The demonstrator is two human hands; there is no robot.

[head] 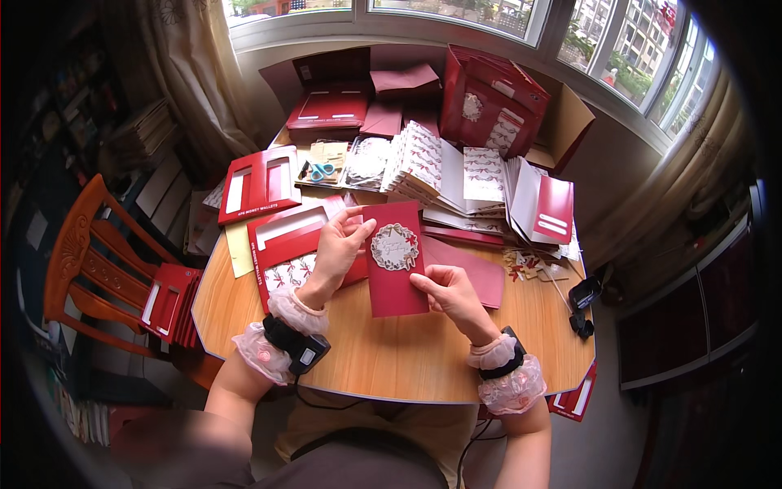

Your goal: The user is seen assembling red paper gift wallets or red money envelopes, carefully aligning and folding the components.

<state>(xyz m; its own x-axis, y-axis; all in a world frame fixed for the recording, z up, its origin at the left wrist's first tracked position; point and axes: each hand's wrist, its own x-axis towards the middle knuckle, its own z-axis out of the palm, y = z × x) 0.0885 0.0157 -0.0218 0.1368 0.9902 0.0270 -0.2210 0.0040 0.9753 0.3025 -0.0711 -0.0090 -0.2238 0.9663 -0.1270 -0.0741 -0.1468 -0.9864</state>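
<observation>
Both hands hold one red card point(396, 296) with a wreath-shaped paper sticker point(394, 247) on its front, upright above the table. My left hand point(339, 244) pinches its upper left edge. My right hand point(449, 293) grips the lower right edge between thumb and fingers. Behind the card lie plain red paper pieces point(473, 269). To the left, under my left wrist, is a red money wallet box point(293, 232) with a window and patterned paper showing in it. Beyond the card stand patterned folded cards point(421, 156).
Turquoise scissors point(321, 172) lie in a tray at the back left. Small loose cut-outs point(525, 264) and a black object point(584, 293) sit at the right. Large red boxes point(495, 104) stand by the window. A wooden chair point(91, 244) holding red boxes is left of the wooden table point(391, 360).
</observation>
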